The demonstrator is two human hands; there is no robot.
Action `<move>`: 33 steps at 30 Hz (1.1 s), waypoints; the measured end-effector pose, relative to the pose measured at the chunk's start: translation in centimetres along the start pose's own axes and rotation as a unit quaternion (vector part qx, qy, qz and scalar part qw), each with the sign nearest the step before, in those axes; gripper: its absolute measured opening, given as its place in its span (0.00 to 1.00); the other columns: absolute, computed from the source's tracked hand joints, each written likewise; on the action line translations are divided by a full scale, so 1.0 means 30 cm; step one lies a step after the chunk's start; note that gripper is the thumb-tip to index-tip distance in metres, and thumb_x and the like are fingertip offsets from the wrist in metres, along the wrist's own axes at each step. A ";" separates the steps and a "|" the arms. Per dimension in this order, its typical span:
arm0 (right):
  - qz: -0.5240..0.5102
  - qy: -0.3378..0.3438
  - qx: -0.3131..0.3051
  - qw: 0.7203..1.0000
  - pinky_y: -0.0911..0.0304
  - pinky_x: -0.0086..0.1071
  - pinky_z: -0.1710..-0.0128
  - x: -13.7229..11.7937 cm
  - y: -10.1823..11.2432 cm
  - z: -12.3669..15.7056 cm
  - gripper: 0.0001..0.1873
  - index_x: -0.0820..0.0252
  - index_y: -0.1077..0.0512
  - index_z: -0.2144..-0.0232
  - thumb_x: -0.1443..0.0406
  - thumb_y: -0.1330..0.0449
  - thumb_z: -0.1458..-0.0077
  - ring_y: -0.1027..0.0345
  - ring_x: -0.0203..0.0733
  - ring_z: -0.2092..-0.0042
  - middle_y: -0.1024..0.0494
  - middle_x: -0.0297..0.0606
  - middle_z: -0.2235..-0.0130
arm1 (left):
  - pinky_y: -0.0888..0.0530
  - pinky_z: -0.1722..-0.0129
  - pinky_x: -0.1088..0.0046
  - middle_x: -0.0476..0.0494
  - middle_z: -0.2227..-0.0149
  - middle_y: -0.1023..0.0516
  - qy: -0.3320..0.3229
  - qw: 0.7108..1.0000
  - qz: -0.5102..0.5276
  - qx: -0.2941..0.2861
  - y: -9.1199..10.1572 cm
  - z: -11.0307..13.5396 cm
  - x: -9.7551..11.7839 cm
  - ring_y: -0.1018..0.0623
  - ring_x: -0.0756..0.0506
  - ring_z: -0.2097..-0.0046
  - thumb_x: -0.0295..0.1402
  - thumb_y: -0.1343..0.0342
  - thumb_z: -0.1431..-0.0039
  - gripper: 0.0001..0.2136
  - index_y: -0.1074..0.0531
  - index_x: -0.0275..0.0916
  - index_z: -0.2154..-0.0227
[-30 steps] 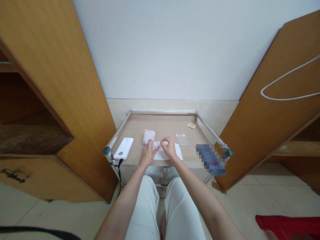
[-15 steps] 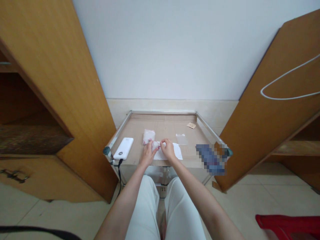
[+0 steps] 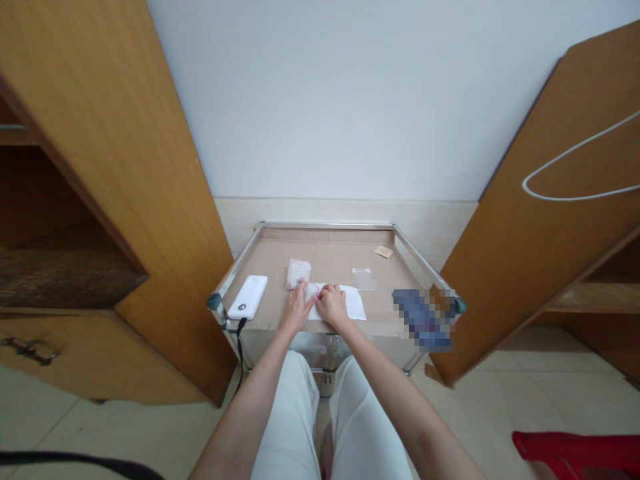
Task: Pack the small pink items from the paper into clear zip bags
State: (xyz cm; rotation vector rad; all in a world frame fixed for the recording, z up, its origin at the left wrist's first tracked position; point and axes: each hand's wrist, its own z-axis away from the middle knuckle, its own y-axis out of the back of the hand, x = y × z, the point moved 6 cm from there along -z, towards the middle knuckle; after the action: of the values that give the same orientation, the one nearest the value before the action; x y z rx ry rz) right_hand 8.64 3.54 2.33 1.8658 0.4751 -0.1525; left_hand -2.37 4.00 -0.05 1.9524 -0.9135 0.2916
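On the cardboard-lined table, my left hand [image 3: 295, 311] holds the left side of a small clear plastic bag [image 3: 311, 291] with pinkish-red bits, its thumb and fingers curved about it. My right hand [image 3: 333, 306] is at the bag's right side, fingers bent and pressed together on its edge. Exactly what the right fingertips grip is partly hidden. Beneath the bag and my right hand lies a white sheet [image 3: 355, 305]. Just beyond my left fingertips is a filled clear packet [image 3: 299, 271], white with pinkish marks.
A white power bank [image 3: 249, 297] with a black cable [image 3: 239, 347] lies at the left. To the right are a flat clear bag [image 3: 365, 279], a small tan card [image 3: 383, 251] and a blurred-out blue item [image 3: 423, 320]. A metal rail [image 3: 327, 226] edges the table; wooden cabinets flank it.
My right hand has come slightly down and left, its fingers now lower against the small bag's edge. My left hand stays in nearly the same place.
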 end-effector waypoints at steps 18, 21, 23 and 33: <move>-0.322 -0.036 0.139 0.936 0.44 0.32 0.60 0.046 0.080 -0.089 0.08 0.61 0.29 0.78 0.64 0.46 0.56 0.35 0.39 0.64 0.27 0.38 0.70 | 0.40 0.50 0.62 0.34 0.51 0.37 0.025 0.999 0.021 -0.013 0.002 0.000 0.002 0.41 0.43 0.46 0.43 0.59 0.46 0.22 0.47 0.35 0.51; -0.296 -0.010 0.096 0.950 0.44 0.31 0.59 0.045 0.074 -0.100 0.10 0.61 0.28 0.77 0.64 0.48 0.54 0.35 0.38 0.62 0.26 0.40 0.67 | 0.39 0.51 0.62 0.33 0.52 0.36 0.019 1.000 0.020 -0.006 0.003 0.000 0.001 0.40 0.43 0.46 0.43 0.59 0.46 0.22 0.46 0.35 0.51; -0.255 -0.035 0.076 0.963 0.45 0.31 0.58 0.069 0.063 -0.100 0.10 0.62 0.27 0.74 0.66 0.48 0.53 0.35 0.38 0.61 0.26 0.41 0.66 | 0.39 0.51 0.62 0.34 0.52 0.36 0.015 1.000 0.019 -0.004 0.005 -0.001 0.003 0.40 0.43 0.46 0.42 0.58 0.46 0.22 0.46 0.35 0.51; -0.040 -0.076 -0.030 0.996 0.48 0.32 0.61 0.110 -0.001 -0.051 0.12 0.60 0.26 0.70 0.67 0.49 0.54 0.40 0.44 0.56 0.28 0.43 0.61 | 0.40 0.50 0.62 0.34 0.52 0.36 0.015 1.000 0.013 -0.015 0.010 0.000 0.016 0.40 0.43 0.47 0.43 0.60 0.46 0.22 0.46 0.35 0.51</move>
State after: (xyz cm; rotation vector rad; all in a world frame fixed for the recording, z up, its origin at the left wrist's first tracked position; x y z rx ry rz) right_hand 11.43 5.80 1.72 1.7616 0.4448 -0.3284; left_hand -2.26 3.70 0.41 1.9058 -0.9200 0.3200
